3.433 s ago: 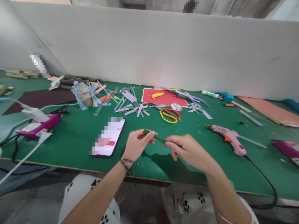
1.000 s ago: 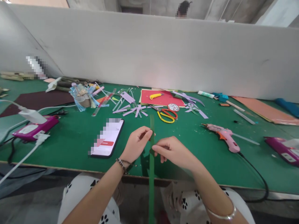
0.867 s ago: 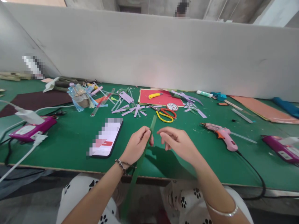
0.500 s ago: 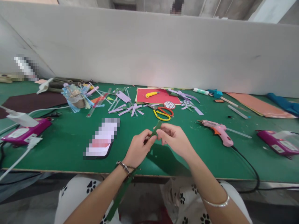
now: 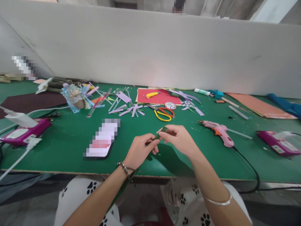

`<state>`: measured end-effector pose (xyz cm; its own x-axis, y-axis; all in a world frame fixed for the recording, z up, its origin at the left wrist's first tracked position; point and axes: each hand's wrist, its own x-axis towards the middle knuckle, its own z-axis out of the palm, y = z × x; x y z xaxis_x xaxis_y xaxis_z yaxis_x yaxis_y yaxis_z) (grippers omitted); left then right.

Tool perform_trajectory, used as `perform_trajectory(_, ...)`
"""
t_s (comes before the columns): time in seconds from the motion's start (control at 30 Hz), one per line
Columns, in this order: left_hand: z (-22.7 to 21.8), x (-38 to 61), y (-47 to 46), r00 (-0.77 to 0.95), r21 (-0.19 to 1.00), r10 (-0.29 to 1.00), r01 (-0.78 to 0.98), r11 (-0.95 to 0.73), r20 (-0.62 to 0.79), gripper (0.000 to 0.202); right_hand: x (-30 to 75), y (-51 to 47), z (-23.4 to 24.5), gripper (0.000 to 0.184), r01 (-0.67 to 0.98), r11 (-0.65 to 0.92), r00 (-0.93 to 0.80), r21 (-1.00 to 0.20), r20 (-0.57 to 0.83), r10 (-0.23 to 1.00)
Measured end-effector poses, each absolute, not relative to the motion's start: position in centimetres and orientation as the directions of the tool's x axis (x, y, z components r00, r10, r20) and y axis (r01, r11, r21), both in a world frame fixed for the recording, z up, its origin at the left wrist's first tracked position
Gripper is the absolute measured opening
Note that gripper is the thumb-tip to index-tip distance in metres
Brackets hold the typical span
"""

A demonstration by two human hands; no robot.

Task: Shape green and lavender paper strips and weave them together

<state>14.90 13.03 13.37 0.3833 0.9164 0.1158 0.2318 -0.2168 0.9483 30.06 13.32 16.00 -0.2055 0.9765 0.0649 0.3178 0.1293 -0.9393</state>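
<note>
Between my two hands, above the front of the green table [image 5: 70, 163], is a green paper strip [image 5: 158, 135]. My left hand [image 5: 142, 147] is closed on it, thumb against fingers, and its long tail hangs down behind my left wrist past the table edge. My right hand [image 5: 176, 137] pinches the strip's upper end, thumb against forefinger. Scissors [image 5: 163, 114] with one red and one yellow handle loop lie just beyond my hands. A phone [image 5: 102, 141] with a blurred screen rests left of my left hand.
At right lies a pink glue gun [image 5: 222, 133], its cord running over the table edge. A yellow cutter [image 5: 152, 94] sits on red paper [image 5: 141, 99]. Lilac paper strips [image 5: 135, 110] are scattered behind. Purple power strips [image 5: 25, 131] stand at both sides; a pale partition [image 5: 150, 50] closes the back.
The green strip's upper end has dropped and tilted, showing less above my fingers. My left fingers have shifted, with more of them visible below the strip. The hanging tail has swung closer behind my left forearm.
</note>
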Motion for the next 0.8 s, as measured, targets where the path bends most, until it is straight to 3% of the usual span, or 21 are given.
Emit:
perform_trajectory(0.17,13.6,15.0,12.8,0.414,0.948,0.908,0.259,-0.186,0.065,0.023,30.6,13.3,16.3,0.020,0.381,0.151,-0.198,-0.912,0.079,0.977)
perform_trajectory(0.33,13.6,15.1,12.7,0.458,0.935,0.887,0.287,-0.207,0.056,0.027,30.2,13.3,16.1,0.034,0.433,0.226,-0.151,-0.872,0.177,0.973)
perform_trajectory(0.67,13.9,15.1,12.4,0.468,0.938,0.882,0.276,-0.209,0.058,0.028,30.6,13.1,16.9,0.034,0.447,0.234,0.031,-0.863,0.276,0.961)
perform_trajectory(0.8,13.9,15.3,12.3,0.518,0.967,0.855,0.218,-0.133,0.001,0.027,31.1,13.1,17.4,0.035,0.448,0.221,0.064,-0.866,0.278,0.959)
